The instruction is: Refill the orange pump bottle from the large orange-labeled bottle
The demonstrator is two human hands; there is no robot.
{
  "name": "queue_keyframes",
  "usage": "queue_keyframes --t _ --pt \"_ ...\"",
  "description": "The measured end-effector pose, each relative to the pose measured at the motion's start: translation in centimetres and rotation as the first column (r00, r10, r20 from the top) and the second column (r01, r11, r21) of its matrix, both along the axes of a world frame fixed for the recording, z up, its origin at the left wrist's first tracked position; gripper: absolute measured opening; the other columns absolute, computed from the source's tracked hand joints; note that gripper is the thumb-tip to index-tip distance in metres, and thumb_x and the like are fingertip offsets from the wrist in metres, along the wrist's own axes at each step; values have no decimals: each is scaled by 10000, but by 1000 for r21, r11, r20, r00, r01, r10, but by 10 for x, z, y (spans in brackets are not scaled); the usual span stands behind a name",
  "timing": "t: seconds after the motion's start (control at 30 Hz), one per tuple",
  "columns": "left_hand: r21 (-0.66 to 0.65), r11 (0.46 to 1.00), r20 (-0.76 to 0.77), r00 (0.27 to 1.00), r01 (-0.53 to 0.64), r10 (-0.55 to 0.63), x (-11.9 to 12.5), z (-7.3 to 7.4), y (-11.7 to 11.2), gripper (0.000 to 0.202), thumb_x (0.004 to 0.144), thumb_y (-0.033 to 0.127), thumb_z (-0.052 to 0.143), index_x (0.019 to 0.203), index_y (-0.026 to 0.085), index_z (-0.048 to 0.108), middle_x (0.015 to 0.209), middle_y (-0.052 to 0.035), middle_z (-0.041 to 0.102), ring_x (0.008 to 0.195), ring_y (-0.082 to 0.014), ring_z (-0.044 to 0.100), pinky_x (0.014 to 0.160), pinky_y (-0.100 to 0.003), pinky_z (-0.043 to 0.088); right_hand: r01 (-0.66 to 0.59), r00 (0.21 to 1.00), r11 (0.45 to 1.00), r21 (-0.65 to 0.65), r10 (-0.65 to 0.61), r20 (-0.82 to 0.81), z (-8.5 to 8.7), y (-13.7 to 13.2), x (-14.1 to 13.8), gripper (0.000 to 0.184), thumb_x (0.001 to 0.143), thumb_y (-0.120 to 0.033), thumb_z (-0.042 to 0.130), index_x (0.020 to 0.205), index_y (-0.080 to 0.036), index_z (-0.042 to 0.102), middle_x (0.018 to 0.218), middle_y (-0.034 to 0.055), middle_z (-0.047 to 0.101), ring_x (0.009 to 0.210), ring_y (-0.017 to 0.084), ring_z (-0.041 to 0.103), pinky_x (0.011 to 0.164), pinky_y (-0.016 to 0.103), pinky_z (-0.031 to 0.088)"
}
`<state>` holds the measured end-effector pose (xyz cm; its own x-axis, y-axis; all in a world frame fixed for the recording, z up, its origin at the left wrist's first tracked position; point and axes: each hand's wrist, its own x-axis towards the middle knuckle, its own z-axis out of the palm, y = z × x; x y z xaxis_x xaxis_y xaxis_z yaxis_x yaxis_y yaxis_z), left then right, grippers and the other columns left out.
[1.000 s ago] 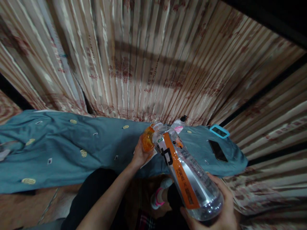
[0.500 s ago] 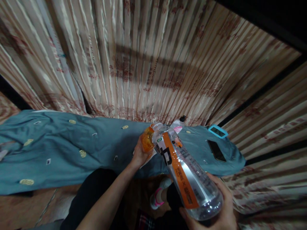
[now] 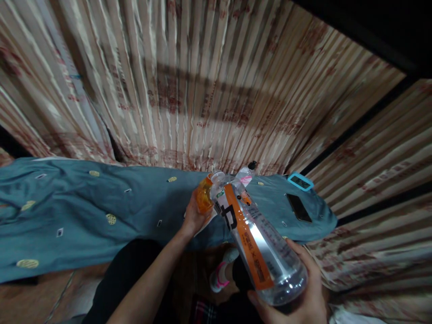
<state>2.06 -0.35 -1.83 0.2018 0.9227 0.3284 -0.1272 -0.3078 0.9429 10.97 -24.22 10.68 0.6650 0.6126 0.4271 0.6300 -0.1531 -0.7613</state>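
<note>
My right hand (image 3: pixel 303 288) is wrapped round the base of a large clear plastic bottle (image 3: pixel 256 238) with an orange label. The bottle is tilted, its mouth lower in depth and pointing left. My left hand (image 3: pixel 194 218) grips an orange-tinted bottle (image 3: pixel 204 198), whose top is at the mouth of the large bottle. Whether the two mouths touch I cannot tell. Something white and flat, partly hidden, shows under my left hand. Behind the large bottle stands a small clear bottle (image 3: pixel 245 175) with a black top and a pink mark.
A teal patterned cloth (image 3: pixel 135 202) covers the long surface before me. On its right lie a dark phone (image 3: pixel 299 208) and a blue-framed device (image 3: pixel 300 181) with a screen. Pleated curtains (image 3: pixel 189 90) hang close behind and at the right, along black bars.
The whole view has shifted slightly, so things sit a little further left. Both hands keep their hold, and the bottles stay in nearly the same position relative to each other.
</note>
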Motion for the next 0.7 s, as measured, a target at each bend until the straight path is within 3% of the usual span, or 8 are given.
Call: queue_keyframes --t 0.43,0.7 --pt "0 1000 23 1000 1 -1 0 0 0 670 686 259 812 1275 234 494 1217 -73 697 1084 -243 708 1016 -450 578 -29 995 1000 2 29 96 -2 -1 4 921 731 -738 692 1434 -213 413 1454 135 473 1353 345 451 904 409 441" --pt "-29 999 35 999 19 -18 0 -4 1 731 661 312 834 1291 216 475 1296 -110 659 1179 -278 668 1070 -480 535 -45 998 999 11 45 43 -4 -1 4 845 710 -688 728 1366 -243 434 1332 105 544 1197 299 547 949 420 417"
